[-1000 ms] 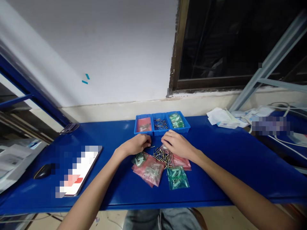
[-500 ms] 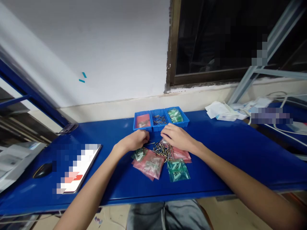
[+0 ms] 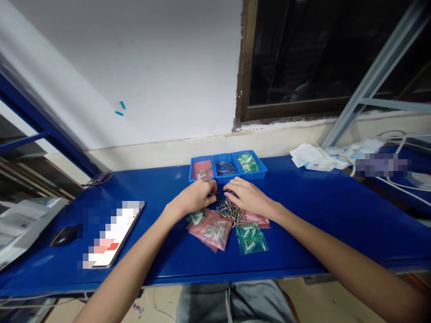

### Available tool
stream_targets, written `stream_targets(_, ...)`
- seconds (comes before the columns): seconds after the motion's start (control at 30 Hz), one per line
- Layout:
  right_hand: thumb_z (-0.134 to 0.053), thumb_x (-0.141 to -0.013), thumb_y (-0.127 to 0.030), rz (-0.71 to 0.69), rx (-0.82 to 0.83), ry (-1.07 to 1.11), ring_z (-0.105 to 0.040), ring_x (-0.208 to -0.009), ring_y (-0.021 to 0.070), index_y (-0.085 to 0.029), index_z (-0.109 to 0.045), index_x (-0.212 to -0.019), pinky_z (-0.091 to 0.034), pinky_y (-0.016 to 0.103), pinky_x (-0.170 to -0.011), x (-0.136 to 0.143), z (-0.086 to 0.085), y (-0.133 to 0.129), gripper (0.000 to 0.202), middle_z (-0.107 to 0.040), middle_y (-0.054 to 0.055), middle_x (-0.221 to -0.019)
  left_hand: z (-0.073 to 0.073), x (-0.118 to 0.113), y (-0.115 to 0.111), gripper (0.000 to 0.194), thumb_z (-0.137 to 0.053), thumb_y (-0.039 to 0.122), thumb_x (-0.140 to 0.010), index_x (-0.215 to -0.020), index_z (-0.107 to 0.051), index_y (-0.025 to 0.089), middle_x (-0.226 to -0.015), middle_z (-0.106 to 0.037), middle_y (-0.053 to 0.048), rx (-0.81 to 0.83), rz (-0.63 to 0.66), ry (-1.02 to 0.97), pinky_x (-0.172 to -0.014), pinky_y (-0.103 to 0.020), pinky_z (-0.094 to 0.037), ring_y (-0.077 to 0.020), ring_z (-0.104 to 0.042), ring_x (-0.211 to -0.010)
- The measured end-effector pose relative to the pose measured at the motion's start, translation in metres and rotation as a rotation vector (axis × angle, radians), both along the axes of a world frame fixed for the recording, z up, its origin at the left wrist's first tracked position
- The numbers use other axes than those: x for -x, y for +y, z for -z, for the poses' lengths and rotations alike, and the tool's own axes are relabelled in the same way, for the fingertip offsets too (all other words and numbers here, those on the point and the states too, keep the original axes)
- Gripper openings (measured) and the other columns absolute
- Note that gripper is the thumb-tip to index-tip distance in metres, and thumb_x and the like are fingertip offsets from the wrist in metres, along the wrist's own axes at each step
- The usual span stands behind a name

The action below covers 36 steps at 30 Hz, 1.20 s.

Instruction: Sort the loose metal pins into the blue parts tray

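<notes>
Slender metal pieces, perhaps screws [image 3: 231,211], lie in a loose heap on the blue table. Over the heap's left rear edge is my left hand [image 3: 202,195], its fingers curled closed; a thin dark sliver shows at its fingertips, too small to name. Just right of it, my right hand [image 3: 248,196] hovers above the heap with bent fingers and the thumb apart from them. Around the heap lie a pink bag [image 3: 215,229] of small parts, a green bag [image 3: 252,238] of white pieces, another green bag [image 3: 198,216] and a pink bag [image 3: 256,219] partly under my right wrist.
Behind my hands stand three joined blue bins: a left bin [image 3: 191,174] with a pink bag, a middle bin [image 3: 224,179] with metal pieces, a right bin [image 3: 258,174] with green bags. A tablet-like device [image 3: 129,229] and mouse [image 3: 63,235] lie left; crumpled papers [image 3: 311,157] right.
My left hand has shifted right, over the heap and closer to my right hand. The thumb of my right hand now stands further from its fingers. The view has shifted slightly.
</notes>
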State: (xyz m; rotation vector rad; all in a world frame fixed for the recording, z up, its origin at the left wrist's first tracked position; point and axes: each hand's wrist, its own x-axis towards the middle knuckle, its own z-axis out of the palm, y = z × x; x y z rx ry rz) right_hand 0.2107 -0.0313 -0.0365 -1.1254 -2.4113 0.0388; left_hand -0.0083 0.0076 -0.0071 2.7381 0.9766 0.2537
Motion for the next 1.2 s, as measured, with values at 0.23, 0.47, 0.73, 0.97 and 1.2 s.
stream_targets(0.23,-0.054,-0.097,-0.02,0.015,-0.005,0.072,-0.058,-0.095,0.0214,-0.017,-0.065,-0.099,-0.045,0.034,-0.084,0.001,-0.004,-0.003,0.012,-0.067,0.008,-0.097,0.001,-0.01,-0.009,0.007,-0.05,0.014,-0.09,-0.095,-0.055,0.014,-0.094,-0.058,-0.007,-0.139,0.046,-0.122,-0.073,-0.029,-0.045,-0.0165,-0.054,-0.079)
stream_targets(0.47,-0.054,-0.095,-0.014,0.024,-0.001,0.131,-0.057,-0.081,0.0185,-0.017,-0.062,-0.084,-0.042,0.031,-0.078,-0.002,-0.002,0.005,0.014,-0.065,0.004,-0.083,0.011,-0.017,-0.013,0.012,-0.044,0.017,-0.098,-0.105,-0.052,0.014,-0.101,-0.053,-0.008,-0.295,0.069,-0.138,-0.078,-0.032,-0.051,-0.0188,-0.056,-0.086)
stream_targets(0.73,-0.055,-0.093,-0.012,0.049,0.094,0.309,-0.057,-0.068,0.0132,-0.017,-0.062,-0.082,-0.039,0.025,-0.067,0.001,-0.008,0.002,0.014,-0.066,0.0,-0.077,0.017,-0.015,-0.008,0.021,-0.044,0.027,-0.103,-0.106,-0.061,0.015,-0.101,-0.056,-0.008,-0.417,0.042,-0.186,-0.073,-0.03,-0.052,-0.0168,-0.059,-0.083)
stream_targets(0.97,-0.059,-0.092,-0.019,0.049,0.132,0.392,-0.06,-0.068,0.0131,-0.017,-0.065,-0.087,-0.041,0.024,-0.065,0.004,-0.008,0.001,0.009,-0.068,0.0,-0.077,0.017,-0.016,-0.007,0.016,-0.05,0.023,-0.098,-0.097,-0.064,0.015,-0.09,-0.064,-0.007,-0.394,-0.014,-0.26,-0.072,-0.03,-0.051,-0.0181,-0.061,-0.083)
stream_targets(1.2,-0.059,-0.091,-0.017,0.042,0.178,0.436,-0.059,-0.064,0.0121,-0.017,-0.066,-0.083,-0.039,0.023,-0.061,0.008,-0.007,0.0,0.01,-0.067,-0.001,-0.073,0.023,-0.027,-0.008,0.01,-0.057,0.023,-0.093,-0.102,-0.058,0.017,-0.089,-0.066,-0.003,0.016,-0.091,-0.751,-0.065,-0.023,-0.047,-0.0134,-0.063,-0.079)
